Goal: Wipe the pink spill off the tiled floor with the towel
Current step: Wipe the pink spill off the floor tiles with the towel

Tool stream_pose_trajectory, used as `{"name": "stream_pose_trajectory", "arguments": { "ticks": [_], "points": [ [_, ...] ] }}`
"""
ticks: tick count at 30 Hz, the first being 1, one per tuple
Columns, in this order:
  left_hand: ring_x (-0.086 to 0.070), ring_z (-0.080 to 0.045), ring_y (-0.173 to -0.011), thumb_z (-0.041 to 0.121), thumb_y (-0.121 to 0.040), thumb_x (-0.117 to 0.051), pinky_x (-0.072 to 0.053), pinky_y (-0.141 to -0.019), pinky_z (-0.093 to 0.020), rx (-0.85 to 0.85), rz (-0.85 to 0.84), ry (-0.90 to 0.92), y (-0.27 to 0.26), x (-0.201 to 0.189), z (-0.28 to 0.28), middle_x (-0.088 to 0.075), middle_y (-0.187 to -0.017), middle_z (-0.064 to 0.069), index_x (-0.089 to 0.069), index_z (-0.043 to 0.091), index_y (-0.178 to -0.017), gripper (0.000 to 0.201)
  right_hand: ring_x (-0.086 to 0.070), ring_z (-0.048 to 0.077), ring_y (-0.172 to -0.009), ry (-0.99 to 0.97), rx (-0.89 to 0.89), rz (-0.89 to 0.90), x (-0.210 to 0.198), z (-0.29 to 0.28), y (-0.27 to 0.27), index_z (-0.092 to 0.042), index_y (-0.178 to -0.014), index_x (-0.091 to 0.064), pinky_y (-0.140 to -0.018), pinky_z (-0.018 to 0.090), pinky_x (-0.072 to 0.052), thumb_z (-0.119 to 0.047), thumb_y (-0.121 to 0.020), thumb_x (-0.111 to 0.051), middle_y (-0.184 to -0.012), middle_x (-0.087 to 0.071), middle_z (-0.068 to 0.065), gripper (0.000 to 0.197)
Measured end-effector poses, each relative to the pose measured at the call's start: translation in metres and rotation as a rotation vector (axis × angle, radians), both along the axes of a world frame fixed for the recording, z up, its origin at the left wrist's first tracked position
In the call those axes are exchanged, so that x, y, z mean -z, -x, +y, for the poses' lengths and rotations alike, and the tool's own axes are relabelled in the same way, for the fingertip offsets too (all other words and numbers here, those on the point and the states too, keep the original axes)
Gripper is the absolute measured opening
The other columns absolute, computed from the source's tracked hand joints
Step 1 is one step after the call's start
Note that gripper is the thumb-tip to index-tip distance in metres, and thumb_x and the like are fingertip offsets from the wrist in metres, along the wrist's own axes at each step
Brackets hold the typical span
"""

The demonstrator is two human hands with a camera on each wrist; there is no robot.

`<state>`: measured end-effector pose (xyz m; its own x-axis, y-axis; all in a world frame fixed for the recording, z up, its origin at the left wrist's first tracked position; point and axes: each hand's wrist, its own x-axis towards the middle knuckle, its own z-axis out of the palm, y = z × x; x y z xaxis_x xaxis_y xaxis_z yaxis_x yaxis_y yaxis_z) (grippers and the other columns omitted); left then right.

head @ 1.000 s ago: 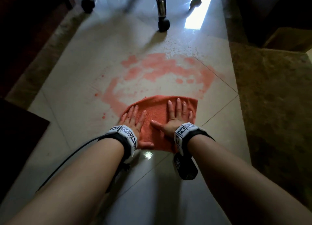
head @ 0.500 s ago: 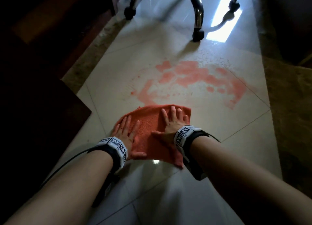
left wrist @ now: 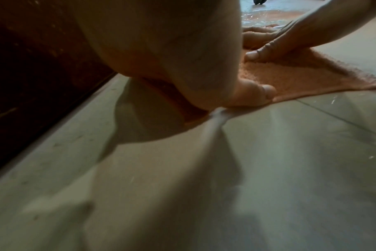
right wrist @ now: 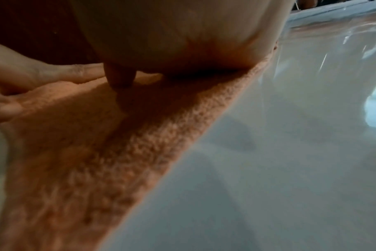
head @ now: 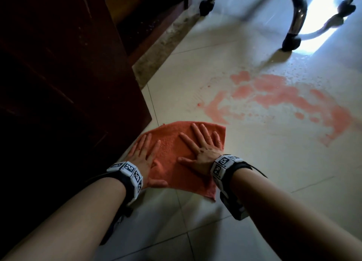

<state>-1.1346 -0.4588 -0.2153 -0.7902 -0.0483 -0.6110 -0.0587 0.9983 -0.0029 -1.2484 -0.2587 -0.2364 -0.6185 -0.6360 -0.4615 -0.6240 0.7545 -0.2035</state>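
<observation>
The towel (head: 172, 153) is orange-red and lies flat on the tiled floor (head: 254, 172), close to the person. Both hands are on top of it. The left hand (head: 144, 157) lies flat on the left part of the towel, fingers straight and a little apart, thumb out to the side near the towel's near edge. The right hand (head: 203, 149) lies flat on the right part, fingers straight and spread, thumb pointing toward the left hand. Neither grip is closed on anything (both hands are wide and only press down on the cloth).

From the left wrist view, the left thumb (left wrist: 258, 91) sits on the towel's edge and the right hand's fingers (left wrist: 268, 52) press the fuzzy cloth. From the right wrist view, the towel (right wrist: 118, 144) has a bumpy edge running across the shiny floor (right wrist: 290, 152).

The pink spill (head: 284, 98) is farther away and to the right, not under the towel. It makes a smeary curved shape with small spots around it. A dark wooden cabinet (head: 68, 74) stands just left of the towel. A chair base (head: 295, 15) with shiny legs and black wheels stands beyond the spill, near a bright patch of light.
</observation>
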Motion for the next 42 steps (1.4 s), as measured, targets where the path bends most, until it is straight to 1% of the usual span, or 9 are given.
{"name": "stream_pose_trajectory", "arguments": {
  "ticks": [7, 11, 16, 20, 22, 26, 28, 35, 42],
  "points": [
    [0.055, -0.024, -0.119, 0.100, -0.021, 0.015, 0.016, -0.112, -0.039, 0.009, -0.008, -0.017, 0.011, 0.004, -0.008, 0.055, -0.134, -0.014, 0.042, 0.015, -0.134, 0.144, 0.034, 0.014, -0.140, 0.004, 0.017, -0.025, 0.000, -0.002, 0.003, -0.055, -0.145, 0.015, -0.114, 0.049, 0.019, -0.082, -0.082, -0.024, -0.152, 0.037, -0.013, 0.079],
    [0.049, -0.025, -0.127, 0.101, -0.025, 0.009, 0.016, -0.114, -0.039, 0.009, -0.006, -0.031, 0.013, 0.005, -0.010, 0.053, -0.138, -0.015, 0.040, 0.013, -0.135, 0.144, 0.034, 0.014, -0.140, 0.024, 0.032, -0.037, -0.001, -0.001, 0.004, -0.056, -0.145, 0.013, -0.114, 0.048, 0.020, -0.081, -0.083, -0.027, -0.153, 0.035, -0.013, 0.078],
    [0.041, -0.033, -0.134, 0.098, -0.019, 0.021, 0.012, -0.118, -0.045, 0.006, 0.014, -0.001, 0.037, 0.002, 0.001, 0.049, -0.139, -0.019, 0.041, 0.012, -0.133, 0.144, 0.031, 0.012, -0.142, 0.031, 0.074, -0.035, -0.003, 0.007, 0.020, -0.057, -0.145, 0.010, -0.115, 0.046, 0.018, -0.080, -0.084, -0.029, -0.155, 0.032, -0.014, 0.077],
    [0.036, -0.034, -0.137, 0.098, -0.015, 0.021, 0.013, -0.118, -0.046, -0.004, 0.066, -0.002, 0.072, 0.006, 0.012, 0.040, -0.146, -0.022, 0.035, 0.015, -0.140, 0.151, 0.030, 0.011, -0.142, 0.022, 0.154, -0.023, -0.002, 0.016, 0.040, -0.058, -0.145, 0.009, -0.115, 0.045, 0.018, -0.082, -0.082, -0.027, -0.155, 0.031, -0.015, 0.077],
    [0.034, -0.033, -0.139, 0.100, -0.018, 0.015, 0.013, -0.118, -0.046, -0.008, 0.088, 0.000, 0.090, 0.010, 0.013, 0.039, -0.148, -0.021, 0.031, 0.015, -0.145, 0.154, 0.030, 0.012, -0.143, 0.012, 0.186, -0.019, -0.001, 0.016, 0.051, -0.057, -0.145, 0.009, -0.115, 0.045, 0.018, -0.083, -0.081, -0.027, -0.155, 0.031, -0.014, 0.078],
    [0.030, -0.032, -0.141, 0.099, -0.048, -0.026, 0.012, -0.118, -0.045, -0.037, 0.153, 0.017, 0.126, 0.017, 0.017, 0.035, -0.151, -0.019, 0.027, 0.016, -0.147, 0.140, 0.029, 0.014, -0.143, 0.014, 0.250, -0.019, 0.000, 0.010, 0.078, -0.057, -0.145, 0.009, -0.115, 0.047, 0.016, -0.084, -0.080, -0.028, -0.156, 0.030, -0.012, 0.080],
    [0.029, -0.032, -0.142, 0.093, -0.057, -0.039, 0.013, -0.118, -0.044, -0.064, 0.173, 0.029, 0.146, 0.019, 0.021, 0.033, -0.152, -0.019, 0.025, 0.016, -0.148, 0.135, 0.028, 0.014, -0.144, 0.023, 0.280, -0.012, 0.001, 0.005, 0.093, -0.057, -0.145, 0.008, -0.116, 0.047, 0.016, -0.084, -0.080, -0.030, -0.157, 0.029, -0.011, 0.080],
    [0.023, -0.036, -0.143, 0.089, -0.059, -0.046, 0.009, -0.118, -0.049, -0.146, 0.234, 0.020, 0.208, 0.027, 0.020, 0.027, -0.153, -0.023, 0.020, 0.015, -0.150, 0.134, 0.024, 0.017, -0.145, 0.058, 0.347, 0.012, 0.003, -0.014, 0.150, -0.056, -0.147, 0.002, -0.116, 0.051, 0.013, -0.081, -0.081, -0.037, -0.159, 0.025, -0.009, 0.081],
    [0.022, -0.037, -0.143, 0.086, -0.061, -0.048, 0.011, -0.116, -0.048, -0.163, 0.244, 0.012, 0.240, 0.023, 0.016, 0.026, -0.153, -0.023, 0.020, 0.016, -0.150, 0.132, 0.023, 0.017, -0.146, 0.076, 0.373, 0.042, 0.009, -0.025, 0.184, -0.054, -0.147, 0.000, -0.116, 0.052, 0.012, -0.080, -0.081, -0.038, -0.159, 0.023, -0.009, 0.081]
  ]
}}
